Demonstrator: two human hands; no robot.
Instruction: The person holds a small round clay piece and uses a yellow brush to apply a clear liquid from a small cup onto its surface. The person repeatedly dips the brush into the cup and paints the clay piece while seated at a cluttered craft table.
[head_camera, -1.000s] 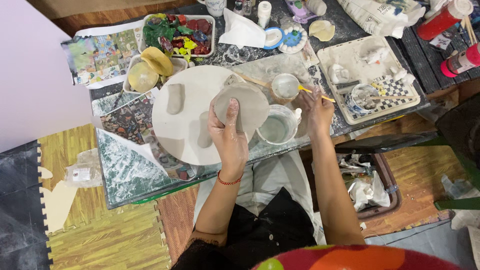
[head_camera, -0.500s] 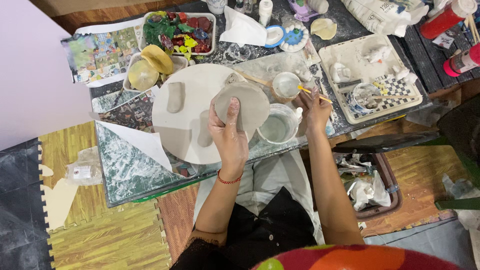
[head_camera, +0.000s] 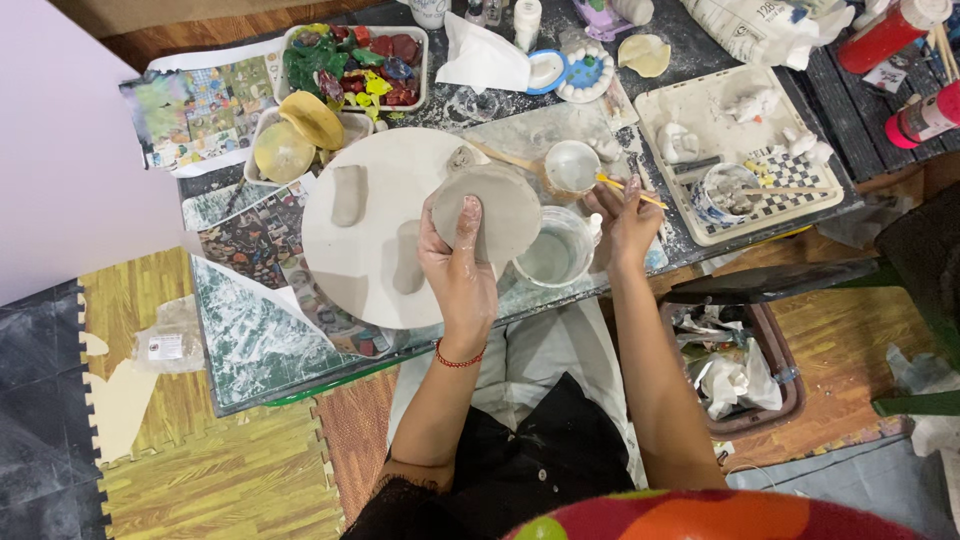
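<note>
Near the middle of the frame the left hand (head_camera: 462, 270) holds up a flat round clay disc (head_camera: 487, 212), grey and smooth, with the thumb laid across its face and the fingers curled behind its lower edge; a red string bracelet (head_camera: 459, 358) sits on that wrist. The disc hangs over the right edge of a large pale round board (head_camera: 375, 225) that lies on the desk (head_camera: 250, 340). On the board rest two small clay lumps, one (head_camera: 348, 194) towards its upper left and one (head_camera: 408, 256) just left of the holding hand. To the right of the disc, the right hand (head_camera: 625, 218) pinches a thin brush with a yellow handle (head_camera: 628, 190) between its fingertips, the handle pointing off to the right. Just below and between the two hands stands a clear cup of cloudy water (head_camera: 553, 248), and above it a small white bowl (head_camera: 572, 166) with a wooden stick (head_camera: 505, 158) running off to its left. In the upper left of the frame a white tray of coloured clay bits (head_camera: 356, 58), red, green and yellow, sits beside a yellow sponge (head_camera: 311, 118). In the upper right a cream tray (head_camera: 735, 150) carries small white clay pieces and a little pot. A brown bin of crumpled paper (head_camera: 735, 375) stands on the floor at the right, below the desk.
</note>
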